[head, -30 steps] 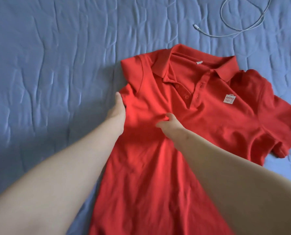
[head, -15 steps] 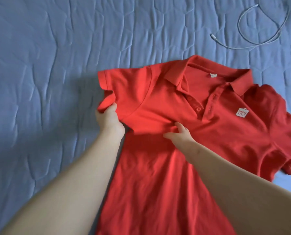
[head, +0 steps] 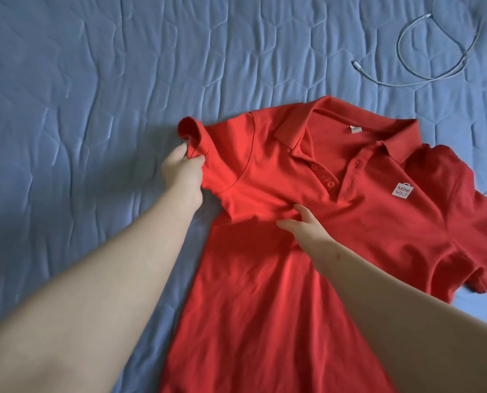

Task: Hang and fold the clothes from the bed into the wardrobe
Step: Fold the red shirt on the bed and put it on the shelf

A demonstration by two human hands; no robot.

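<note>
A red polo shirt (head: 364, 222) lies face up on the blue bed, collar away from me, with a small white logo patch on the chest. My left hand (head: 182, 173) pinches the shirt's left sleeve near its cuff and holds it out to the left. On the chest below the button placket rests my right hand (head: 304, 228), fingers spread and fairly straight, touching a fold of the cloth. The shirt's other sleeve lies crumpled at the right.
The quilted blue bedspread (head: 94, 109) fills the view. A white charging cable (head: 435, 61) lies looped at the top right, apart from the shirt. No wardrobe or hanger is in view.
My left hand has pulled the tucked sleeve out to the left and unfolded it. My right hand's fingers have loosened from a pinch to a spread touch on the chest.
</note>
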